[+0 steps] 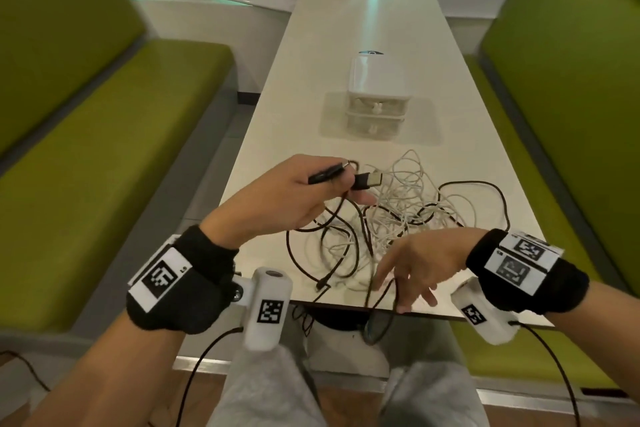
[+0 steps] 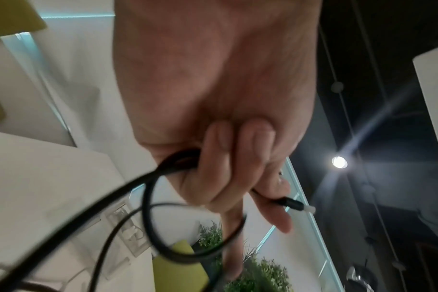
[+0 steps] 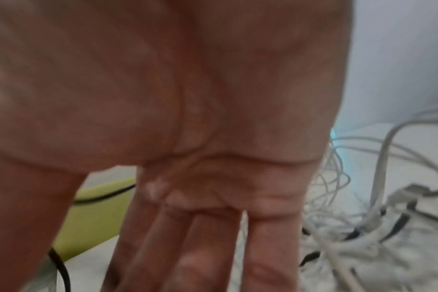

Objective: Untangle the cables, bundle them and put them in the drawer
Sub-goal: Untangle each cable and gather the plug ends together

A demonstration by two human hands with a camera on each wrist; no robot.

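Note:
A tangle of white cables (image 1: 401, 198) and black cables (image 1: 485, 191) lies on the near end of the white table (image 1: 363, 28). My left hand (image 1: 311, 191) is raised over the tangle's left side and grips black cable, with two black plug ends (image 1: 367, 180) sticking out past its fingers; the left wrist view shows a plug (image 2: 291, 203) and a loop (image 2: 188, 237) in that grip. My right hand (image 1: 412, 263) hovers with spread fingers at the table's front edge, over a black cable loop (image 1: 381, 319) that hangs off it. A small white two-drawer unit (image 1: 375, 97) stands behind the tangle, both drawers closed.
Green benches (image 1: 86, 149) flank the table on both sides. Beyond the drawer unit the tabletop runs back to a white wall. Black leads run from my wrist cameras down past my lap.

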